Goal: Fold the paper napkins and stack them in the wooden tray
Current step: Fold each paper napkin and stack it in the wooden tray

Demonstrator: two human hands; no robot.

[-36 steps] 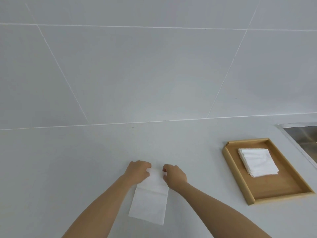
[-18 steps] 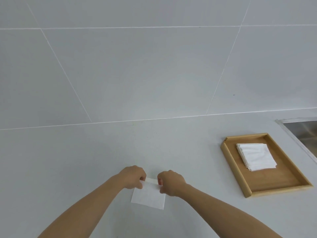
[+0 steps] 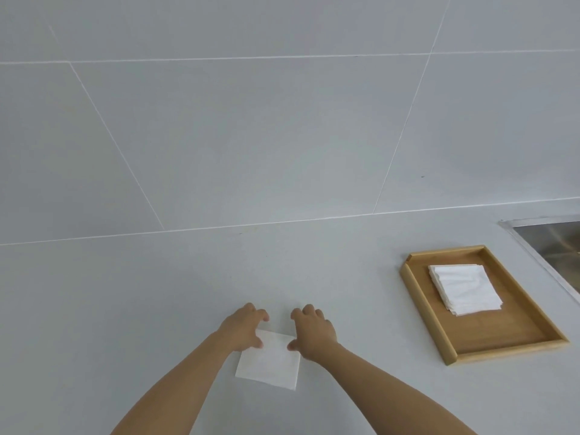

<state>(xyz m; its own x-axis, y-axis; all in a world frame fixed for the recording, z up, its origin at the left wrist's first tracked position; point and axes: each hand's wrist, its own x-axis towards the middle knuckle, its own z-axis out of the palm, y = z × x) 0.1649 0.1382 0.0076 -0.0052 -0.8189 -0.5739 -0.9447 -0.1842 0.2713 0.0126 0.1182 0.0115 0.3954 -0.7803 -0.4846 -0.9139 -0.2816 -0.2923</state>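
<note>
Pressing down on the folded napkin (image 3: 268, 364) at its far corners, my left hand (image 3: 243, 326) and right hand (image 3: 314, 329) lie spread on it, gripping nothing. It sits flat on the near countertop (image 3: 125, 309). Far right, the wooden tray (image 3: 420, 309) holds a stack of folded napkins (image 3: 464, 288), beside the sink (image 3: 561, 243).

Kitchen: tiled wall (image 3: 251, 136), pale countertop (image 3: 125, 309), steel sink (image 3: 558, 243).

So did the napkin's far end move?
Yes. The napkin got folded: its far end came toward the person, away from the wall seam, under both hands.
</note>
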